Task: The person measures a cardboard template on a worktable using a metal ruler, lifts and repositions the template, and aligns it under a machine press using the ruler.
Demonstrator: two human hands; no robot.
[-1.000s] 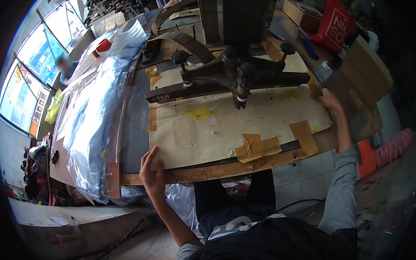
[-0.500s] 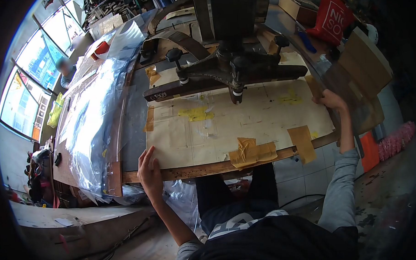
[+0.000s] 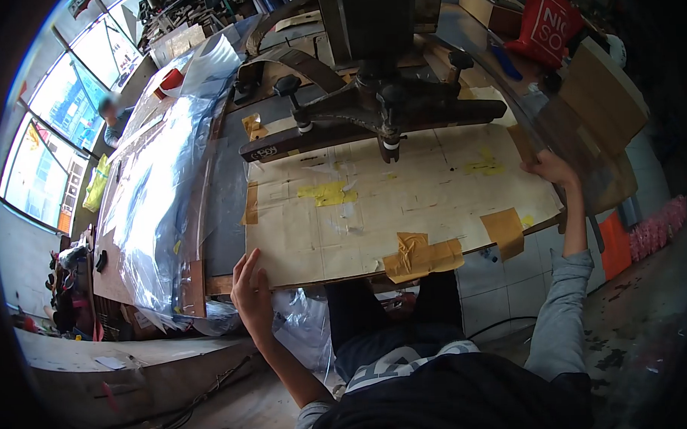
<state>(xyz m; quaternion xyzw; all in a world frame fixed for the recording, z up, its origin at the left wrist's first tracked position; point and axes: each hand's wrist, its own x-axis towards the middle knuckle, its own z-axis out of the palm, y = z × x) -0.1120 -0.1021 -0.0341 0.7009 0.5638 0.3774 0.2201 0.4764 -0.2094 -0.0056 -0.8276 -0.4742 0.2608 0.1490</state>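
Both hands (image 3: 252, 297) (image 3: 552, 169) have apparently drawn the board (image 3: 404, 205) nearer.

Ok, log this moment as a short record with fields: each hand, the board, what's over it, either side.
left hand: at the near left corner of the pale board, grip unclear
right hand: holding the board's right edge
board surface: pieces of brown tape and yellow tape
over the board: dark metal bar, crossing its far part
left side: clear plastic sheets
right side: red bag with white lettering
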